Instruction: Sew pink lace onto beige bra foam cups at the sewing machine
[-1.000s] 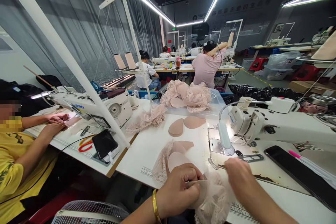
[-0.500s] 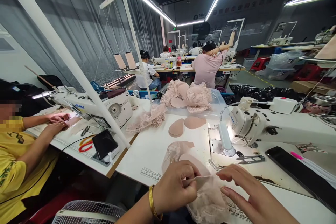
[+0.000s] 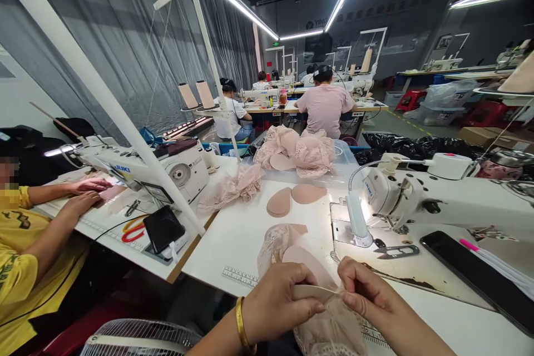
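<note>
A beige lace bra piece (image 3: 329, 325) hangs over the table's front edge, with a smooth moulded cup (image 3: 306, 261) behind my hands. My left hand (image 3: 283, 303), a gold bangle at its wrist, is closed on the piece's folded edge between thumb and fingers. At that edge's right end my right hand (image 3: 371, 295) pinches the fabric between thumb and fingertips. Two loose bra cups, one left (image 3: 279, 202) and one right (image 3: 309, 193), lie flat beyond. Part of the lace is hidden under my hands.
To the right stands a sewing machine (image 3: 417, 200) with a small lamp (image 3: 356, 219); thread snips (image 3: 396, 251) and a black phone (image 3: 459, 272) lie near it. More lace pieces (image 3: 296, 150) fill a clear bin behind. A co-worker in yellow (image 3: 25, 245) sits left, a fan (image 3: 137, 338) below.
My right hand has gone from spread fingers beside the piece to a pinch on its edge. The person in pink ahead has lowered an arm from behind the head.
</note>
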The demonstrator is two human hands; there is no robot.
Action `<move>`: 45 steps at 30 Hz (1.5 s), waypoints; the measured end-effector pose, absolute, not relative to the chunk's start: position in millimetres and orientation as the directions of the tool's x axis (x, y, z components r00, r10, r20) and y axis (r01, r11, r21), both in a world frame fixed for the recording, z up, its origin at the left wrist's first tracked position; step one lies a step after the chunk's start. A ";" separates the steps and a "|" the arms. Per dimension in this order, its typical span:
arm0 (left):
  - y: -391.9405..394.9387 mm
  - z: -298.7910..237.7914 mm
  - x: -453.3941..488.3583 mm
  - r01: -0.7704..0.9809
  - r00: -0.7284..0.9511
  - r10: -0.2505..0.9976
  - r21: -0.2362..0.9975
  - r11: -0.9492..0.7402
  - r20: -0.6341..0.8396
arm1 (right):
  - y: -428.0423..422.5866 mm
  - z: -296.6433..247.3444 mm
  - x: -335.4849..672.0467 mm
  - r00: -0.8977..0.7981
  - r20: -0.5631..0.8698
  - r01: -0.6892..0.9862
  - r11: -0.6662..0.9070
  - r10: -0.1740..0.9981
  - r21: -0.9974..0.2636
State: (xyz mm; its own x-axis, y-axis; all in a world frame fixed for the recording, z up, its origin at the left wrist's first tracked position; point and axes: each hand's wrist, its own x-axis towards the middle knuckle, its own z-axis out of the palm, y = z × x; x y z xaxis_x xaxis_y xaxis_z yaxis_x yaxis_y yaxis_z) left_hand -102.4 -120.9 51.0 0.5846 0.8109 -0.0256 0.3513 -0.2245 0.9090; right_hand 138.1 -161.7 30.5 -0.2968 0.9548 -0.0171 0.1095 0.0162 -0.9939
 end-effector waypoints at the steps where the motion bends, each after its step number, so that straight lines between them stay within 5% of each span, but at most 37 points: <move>1: -120.4 52.0 -102.1 0.326 0.597 0.803 0.915 -0.238 -0.003 | -163.0 28.3 138.9 -0.293 0.015 0.085 0.041 0.956 -0.996; 3: -119.4 53.4 -101.7 0.279 0.623 0.780 0.915 -0.292 0.059 | -162.2 23.5 145.7 -0.285 0.092 0.142 0.137 0.954 -0.980; 6: -117.4 53.3 -103.4 0.234 0.614 0.781 0.920 -0.316 0.112 | -153.7 15.9 167.9 -0.169 0.229 0.504 0.284 0.959 -0.816; 9: -115.2 52.1 -104.7 0.205 0.549 0.825 0.935 -0.291 0.136 | -151.3 12.4 179.5 0.052 0.268 0.705 0.155 0.962 -0.692; 13: -115.6 52.2 -99.1 0.110 0.536 0.826 0.956 -0.273 0.174 | -168.4 12.7 152.1 0.070 0.271 0.571 0.184 0.960 -0.800; 19: -117.7 50.3 -93.8 0.100 0.477 0.877 0.995 0.010 -0.057 | -169.4 5.7 146.3 0.050 0.269 0.585 0.191 0.962 -0.788; 30: -120.1 47.8 -90.7 0.110 0.476 0.879 0.993 -0.041 -0.016 | -162.1 42.2 131.5 -0.243 0.638 0.657 0.607 0.731 -0.446; 35: -121.3 47.7 -92.9 0.112 0.456 0.890 0.993 -0.035 -0.019 | -164.6 25.8 121.3 -0.155 0.547 0.591 0.521 0.822 -0.615; 41: -123.6 47.5 -92.7 0.099 0.469 0.882 0.995 0.006 -0.052 | -170.6 21.2 116.2 0.058 0.212 0.372 0.175 0.976 -0.911; 45: -123.7 47.2 -92.7 0.111 0.461 0.886 0.994 0.007 -0.058 | -169.9 17.4 123.2 -0.008 0.104 0.243 0.103 0.995 -0.965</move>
State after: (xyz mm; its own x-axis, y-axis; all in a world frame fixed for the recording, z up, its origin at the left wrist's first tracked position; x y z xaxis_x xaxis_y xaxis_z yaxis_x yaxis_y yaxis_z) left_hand -92.7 -123.7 47.2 0.4607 0.8856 -0.0583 0.1113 0.0074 0.9938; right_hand 123.2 -169.9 17.4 -0.0084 0.9946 0.1037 0.2433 0.1026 -0.9645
